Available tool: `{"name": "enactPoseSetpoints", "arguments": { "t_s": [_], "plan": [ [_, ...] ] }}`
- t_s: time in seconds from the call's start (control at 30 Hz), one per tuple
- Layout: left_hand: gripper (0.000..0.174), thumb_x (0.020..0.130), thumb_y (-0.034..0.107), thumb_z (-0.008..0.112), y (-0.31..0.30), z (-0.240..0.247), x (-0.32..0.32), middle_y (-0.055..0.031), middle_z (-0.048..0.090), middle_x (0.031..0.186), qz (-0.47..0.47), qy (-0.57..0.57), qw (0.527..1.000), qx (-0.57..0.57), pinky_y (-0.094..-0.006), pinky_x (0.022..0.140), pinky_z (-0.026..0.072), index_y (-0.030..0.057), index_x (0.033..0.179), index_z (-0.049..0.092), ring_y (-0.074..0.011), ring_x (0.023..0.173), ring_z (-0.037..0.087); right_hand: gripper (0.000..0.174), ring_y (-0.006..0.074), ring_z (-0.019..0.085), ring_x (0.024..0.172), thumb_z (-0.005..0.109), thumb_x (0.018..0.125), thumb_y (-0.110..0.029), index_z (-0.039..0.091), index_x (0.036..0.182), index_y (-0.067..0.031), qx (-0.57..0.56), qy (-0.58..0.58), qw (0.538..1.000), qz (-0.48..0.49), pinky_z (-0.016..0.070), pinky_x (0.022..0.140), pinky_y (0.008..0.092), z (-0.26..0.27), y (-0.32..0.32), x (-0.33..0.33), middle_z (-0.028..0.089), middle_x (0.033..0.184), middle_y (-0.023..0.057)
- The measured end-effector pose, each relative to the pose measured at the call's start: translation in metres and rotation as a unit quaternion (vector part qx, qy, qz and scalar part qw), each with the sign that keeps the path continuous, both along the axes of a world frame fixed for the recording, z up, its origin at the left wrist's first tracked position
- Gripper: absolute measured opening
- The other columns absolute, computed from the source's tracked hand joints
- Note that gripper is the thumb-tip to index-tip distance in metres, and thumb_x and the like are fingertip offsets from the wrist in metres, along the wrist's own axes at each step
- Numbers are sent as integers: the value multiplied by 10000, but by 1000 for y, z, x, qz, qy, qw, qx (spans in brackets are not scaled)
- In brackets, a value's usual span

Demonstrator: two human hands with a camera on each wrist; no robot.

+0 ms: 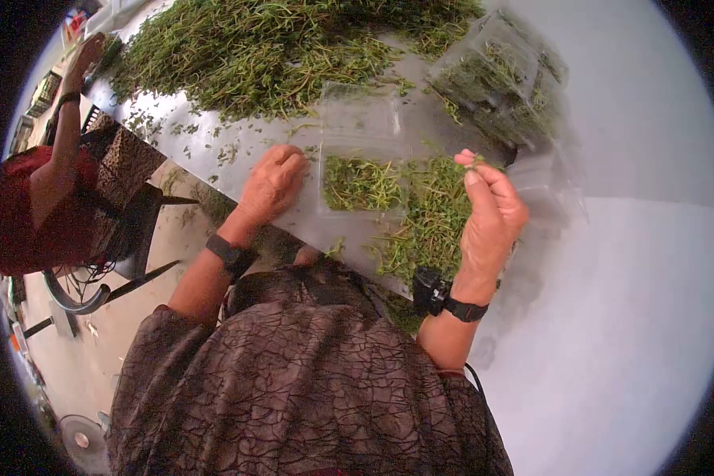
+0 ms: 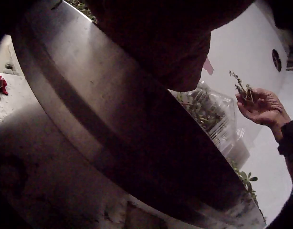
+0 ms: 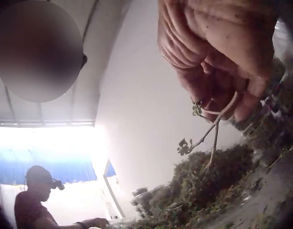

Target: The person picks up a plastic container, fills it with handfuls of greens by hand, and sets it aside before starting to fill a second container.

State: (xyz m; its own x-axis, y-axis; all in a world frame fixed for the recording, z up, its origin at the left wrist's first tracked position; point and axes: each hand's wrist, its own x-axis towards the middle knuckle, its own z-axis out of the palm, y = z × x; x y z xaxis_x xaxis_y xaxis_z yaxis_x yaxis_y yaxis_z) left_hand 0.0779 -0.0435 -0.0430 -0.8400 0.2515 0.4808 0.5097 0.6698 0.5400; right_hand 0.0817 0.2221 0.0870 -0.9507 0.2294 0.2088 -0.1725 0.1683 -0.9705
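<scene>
A thin, forked green sprig (image 3: 215, 124) is pinched between the thumb and fingers of a worker's right hand (image 1: 492, 214), raised above a small pile (image 1: 432, 218) of loose greens. Just beside the pile, a clear plastic container (image 1: 361, 119) lies open on the metal counter (image 1: 214, 151), cut stems and leaves spread in its near half. The worker's left hand (image 1: 274, 184) is poised near the container's left side, fingers bent; whether they hold anything cannot be told, the fingertips being hidden from view. Beyond the container, a large heap (image 1: 254, 59) of the same greens spreads over the counter, with scattered leaves at its left. Clear packs (image 1: 504, 79) filled with greens are piled to the heap's right, near a pale wall (image 1: 635, 151). The worker wears a dark, crinkle-patterned top (image 1: 309, 381) and black bands (image 1: 228, 252) on both wrists. At far left, a second person (image 1: 47, 198) in red, a dark band on one wrist, extends an arm toward the far end of the heap
</scene>
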Motion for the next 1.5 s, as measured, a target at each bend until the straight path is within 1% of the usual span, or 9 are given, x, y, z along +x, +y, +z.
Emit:
{"name": "enactPoseSetpoints", "arguments": {
  "t_s": [0.13,0.4,0.47,0.63,0.97,1.17,1.3,1.43,1.5],
  "plan": [
    [134,744,11,569,0,3,1,-128,552,916,0,-24,1000,6,-394,751,471,20,872,535,-329,867,549,118,148,601,941,565,809,21,642,897,41,-49,-3,997,56,448,851,270,-5,-21,1,674,937,112],
    [110,757,25,568,2,-1,1,-129,550,900,2,-17,1000,7,-395,756,465,20,862,536,-332,859,545,81,106,583,819,588,806,-2,638,850,45,-5,-44,991,129,454,763,252,-23,-48,-2,668,929,84],
    [108,755,25,569,2,-1,1,-127,550,897,10,-10,1000,1,-395,754,465,23,857,534,-330,854,545,88,132,601,830,609,794,-27,637,842,41,15,-53,990,132,459,769,271,-39,-47,-9,668,919,102],
    [107,751,19,568,2,4,1,-123,548,893,3,-16,1000,5,-390,747,468,27,852,533,-324,847,546,110,275,616,901,648,753,-65,657,839,1,315,23,945,90,481,811,343,-61,-39,-16,661,903,145],
    [115,743,-4,567,3,0,-1,-119,546,883,-1,-10,1000,13,-384,737,470,29,847,532,-320,836,546,124,297,597,932,639,742,-52,671,860,-34,288,-16,956,53,464,851,380,-57,-19,-7,662,937,123],
    [109,740,-13,567,4,1,-1,-122,553,874,6,-5,1000,11,-391,728,469,28,836,533,-324,828,550,215,311,500,1098,590,755,-52,637,965,-62,400,63,899,168,320,1000,452,-54,-41,-2,658,984,89],
    [108,740,-17,567,5,5,0,-127,555,876,2,-6,1000,10,-395,725,469,27,833,534,-328,827,550,209,320,499,1100,526,785,-42,638,961,-56,489,87,839,222,312,1003,493,-70,-46,0,649,995,98],
    [115,734,-22,570,5,4,0,-128,555,878,1,-4,1000,15,-398,721,468,23,833,532,-332,829,549,200,319,497,1101,549,777,-45,644,952,-57,483,59,844,225,321,1003,467,-57,-31,-2,647,1008,91],
    [119,731,-25,571,5,4,0,-128,555,878,2,2,1000,20,-397,719,468,21,833,532,-333,827,549,198,310,505,1095,584,765,-53,650,952,-56,445,57,886,121,341,994,434,-44,-12,-1,647,1013,91]
  ]
}}
